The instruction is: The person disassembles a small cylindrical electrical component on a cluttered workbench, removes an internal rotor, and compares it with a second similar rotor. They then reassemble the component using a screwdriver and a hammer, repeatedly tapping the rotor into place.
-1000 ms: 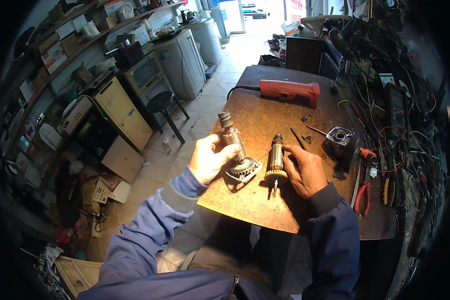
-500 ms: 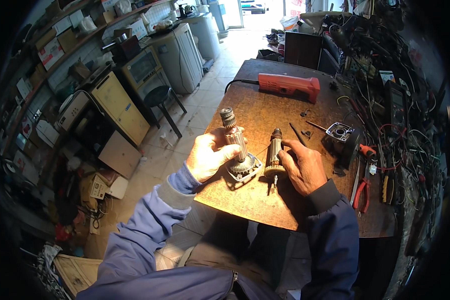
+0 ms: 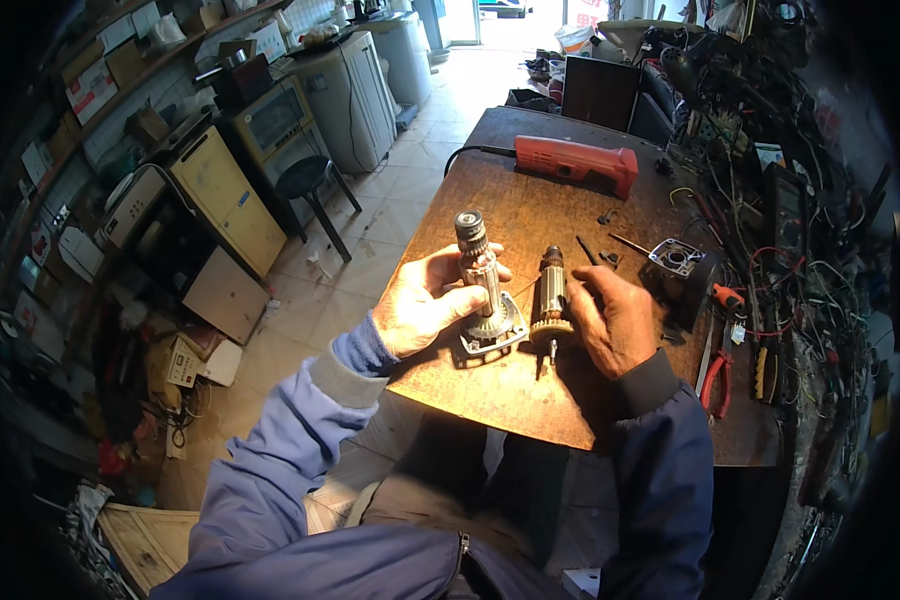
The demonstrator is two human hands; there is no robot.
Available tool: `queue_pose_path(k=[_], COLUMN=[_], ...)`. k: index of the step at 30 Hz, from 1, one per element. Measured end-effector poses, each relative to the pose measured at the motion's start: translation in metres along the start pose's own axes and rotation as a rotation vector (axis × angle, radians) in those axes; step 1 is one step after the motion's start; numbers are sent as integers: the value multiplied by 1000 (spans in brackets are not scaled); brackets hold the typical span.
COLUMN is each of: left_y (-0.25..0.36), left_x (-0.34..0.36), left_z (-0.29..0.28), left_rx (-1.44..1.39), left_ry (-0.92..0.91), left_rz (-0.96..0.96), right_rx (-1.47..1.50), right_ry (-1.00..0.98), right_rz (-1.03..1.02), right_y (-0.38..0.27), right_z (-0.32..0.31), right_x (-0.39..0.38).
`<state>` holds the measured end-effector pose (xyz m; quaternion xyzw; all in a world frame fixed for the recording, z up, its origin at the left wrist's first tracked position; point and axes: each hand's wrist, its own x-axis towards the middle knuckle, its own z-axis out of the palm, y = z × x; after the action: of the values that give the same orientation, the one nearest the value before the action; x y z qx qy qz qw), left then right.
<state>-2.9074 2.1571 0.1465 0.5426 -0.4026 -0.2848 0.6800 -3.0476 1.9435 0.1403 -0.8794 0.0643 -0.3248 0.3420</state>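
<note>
A motor armature [image 3: 482,272] stands tilted in my left hand [image 3: 420,305], its fingers and thumb wrapped round the ribbed core. A bearing and commutator show at its top; at its lower end sit a fan and a metal flange plate [image 3: 506,340] over the tabletop. To its right on the wooden table lies a second armature [image 3: 551,290], with a pale yellowish fan and a thin shaft pointing toward me. My right hand [image 3: 618,318] is close beside that one, loosely curled, thumb and forefinger slightly apart, with nothing seen in its grasp.
A red power tool body [image 3: 576,166] with a black cord lies at the table's [image 3: 460,410] far side. On the right are a metal gear housing [image 3: 676,258], red-handled pliers [image 3: 715,382], a multimeter [image 3: 788,212] and tangled wires. A black stool [image 3: 308,178] stands left of the table.
My right fingers have come off the second armature and moved slightly right. My left hand has tipped its armature a little, so the top end faces me more. The view has shifted slightly.
</note>
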Motion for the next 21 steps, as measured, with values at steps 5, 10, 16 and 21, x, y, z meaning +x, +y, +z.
queue_pose_path(k=[5, 10, 16, 21], left_y=[-4, -8, -9, -14], left_x=[-5, 0, 2, 4], left_z=[-10, -11, -11, -15], left_rx=[106, 113, 4, 2], left_ry=[66, 59, 72, 90], left_rz=[-10, -3, 14, 14], right_rx=[-257, -174, -28, 41], right_ry=[58, -238, -145, -63], right_rz=[-253, -367, -531, -427], right_y=[-74, -191, -219, -248], right_z=[-37, -88, -66, -57], right_x=[-18, -56, -75, -93])
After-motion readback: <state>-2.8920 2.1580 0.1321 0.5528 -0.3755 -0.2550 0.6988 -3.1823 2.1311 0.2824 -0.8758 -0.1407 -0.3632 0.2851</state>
